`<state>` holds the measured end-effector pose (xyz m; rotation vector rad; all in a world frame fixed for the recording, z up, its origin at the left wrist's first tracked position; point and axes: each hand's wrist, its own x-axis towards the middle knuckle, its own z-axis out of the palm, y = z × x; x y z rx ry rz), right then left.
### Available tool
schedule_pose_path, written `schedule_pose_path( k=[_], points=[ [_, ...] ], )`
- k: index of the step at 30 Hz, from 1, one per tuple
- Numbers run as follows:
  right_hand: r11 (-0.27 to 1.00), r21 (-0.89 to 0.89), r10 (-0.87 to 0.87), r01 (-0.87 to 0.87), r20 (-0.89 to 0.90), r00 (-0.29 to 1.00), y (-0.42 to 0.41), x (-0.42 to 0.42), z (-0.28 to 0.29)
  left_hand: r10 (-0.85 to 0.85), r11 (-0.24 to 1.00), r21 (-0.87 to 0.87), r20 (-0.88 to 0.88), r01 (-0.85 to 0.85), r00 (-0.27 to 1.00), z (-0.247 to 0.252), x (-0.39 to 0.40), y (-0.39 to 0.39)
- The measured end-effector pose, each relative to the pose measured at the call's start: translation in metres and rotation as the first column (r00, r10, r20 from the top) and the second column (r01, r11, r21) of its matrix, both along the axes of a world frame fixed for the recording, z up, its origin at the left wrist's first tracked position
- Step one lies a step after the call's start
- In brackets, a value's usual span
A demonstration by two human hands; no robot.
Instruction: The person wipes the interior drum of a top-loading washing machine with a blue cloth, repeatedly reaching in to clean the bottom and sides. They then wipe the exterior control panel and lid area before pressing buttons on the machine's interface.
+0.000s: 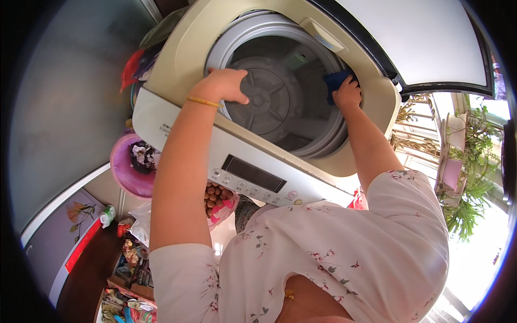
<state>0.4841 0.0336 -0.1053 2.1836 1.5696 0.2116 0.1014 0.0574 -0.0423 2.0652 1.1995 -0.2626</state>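
A top-loading washing machine [181, 60] stands in front of me with its lid [432, 40] raised to the right. Its round opening shows the grey drum [278, 80] inside, with a ribbed disc [258, 101] at the bottom and a pale green rectangular piece [296, 60] on the drum wall. My right hand [348, 95] presses a dark blue cloth [334, 80] against the right side of the opening's rim. On the left side of the rim rests my left hand [226, 85], thumb and finger spread over the drum, with nothing in it.
Along the near edge runs the control panel [254, 173]. Below it on the left are a pink bucket [121, 169] and a bag of round brown nuts [214, 198]. A grey panel [72, 105] borders the left. Potted plants [464, 161] stand by the bright window at right.
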Motion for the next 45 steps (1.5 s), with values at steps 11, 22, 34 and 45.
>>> schedule_pose_path(
  k=[11, 22, 34, 45],
  points=[
    [0.740, -0.671, 0.007, -0.057, -0.077, 0.997, -0.066, -0.050, 0.046, 0.097, 0.993, -0.079, 0.079, -0.091, 0.992, 0.002, -0.008, 0.000],
    [0.826, -0.542, -0.563, -0.155, -0.779, -0.276, -0.045, -0.048, 0.039, 0.223, 0.883, 0.395, 0.124, -0.254, 0.967, 0.024, -0.002, -0.009],
    [0.825, 0.429, 0.491, -0.368, -0.866, 0.093, 0.056, -0.253, -0.028, 0.430, 0.582, 0.677, 0.213, -0.450, 0.877, 0.032, -0.069, -0.017],
    [-0.183, 0.152, -0.086, -0.971, -0.987, -0.138, -0.035, -0.182, -0.028, 0.466, 0.554, 0.684, 0.218, -0.475, 0.858, 0.029, -0.073, -0.018]
  ],
)
